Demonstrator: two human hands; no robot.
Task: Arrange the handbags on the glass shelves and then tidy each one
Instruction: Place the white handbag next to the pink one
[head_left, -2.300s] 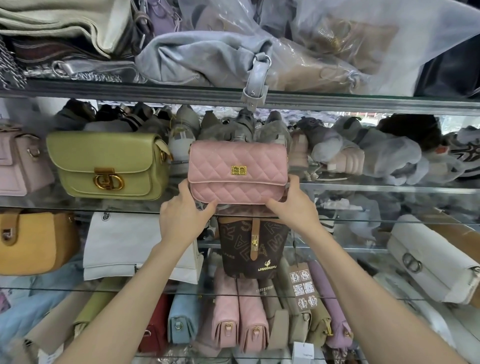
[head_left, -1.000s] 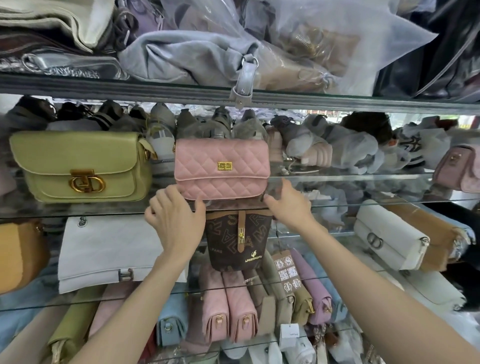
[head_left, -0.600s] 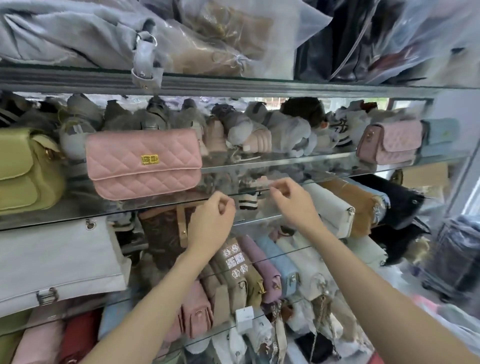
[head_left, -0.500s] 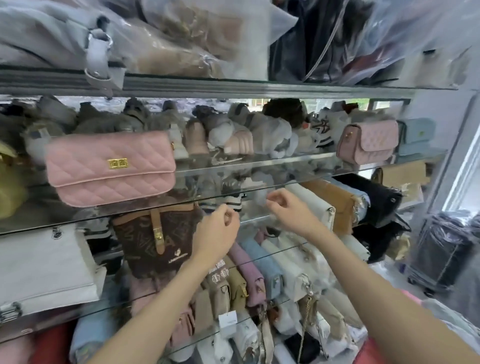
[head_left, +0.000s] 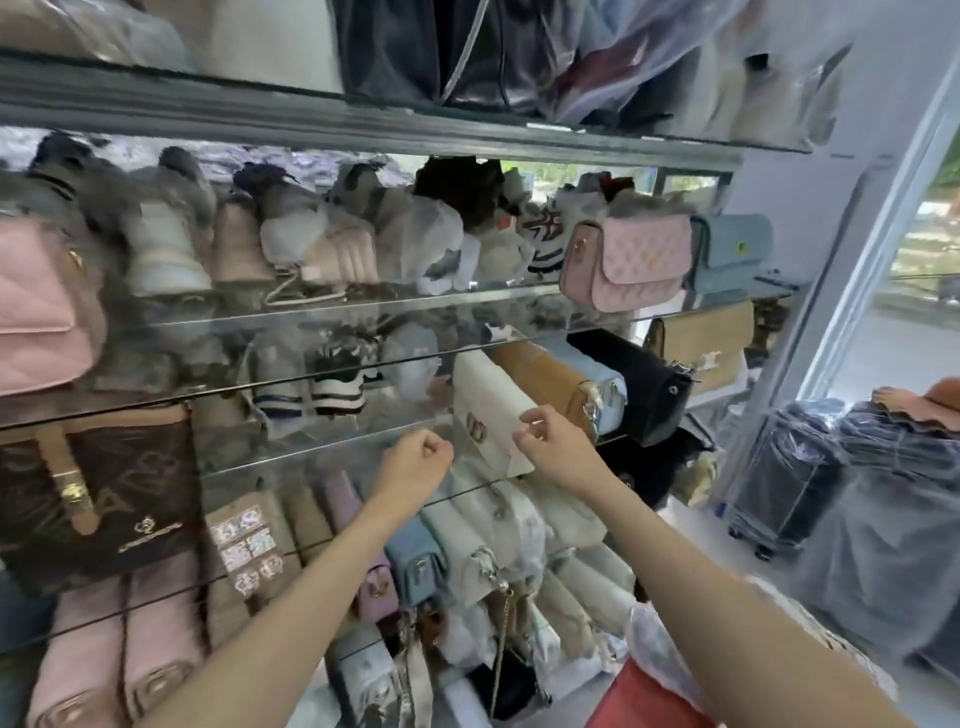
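Hovering both hands at the glass shelf (head_left: 332, 447) edge. Left hand (head_left: 415, 462) fisted, holding nothing. Right hand (head_left: 550, 447) loosely curled, empty, just in front of white handbag (head_left: 488, 410). Pink quilted handbag (head_left: 36, 312) sits far left, one shelf up.

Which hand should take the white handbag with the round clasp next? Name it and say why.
Right, probably. The right hand hovers just in front of the white handbag, fingers loosely curled and holding nothing. The left hand is a closed fist, lower and further left, off the bag.
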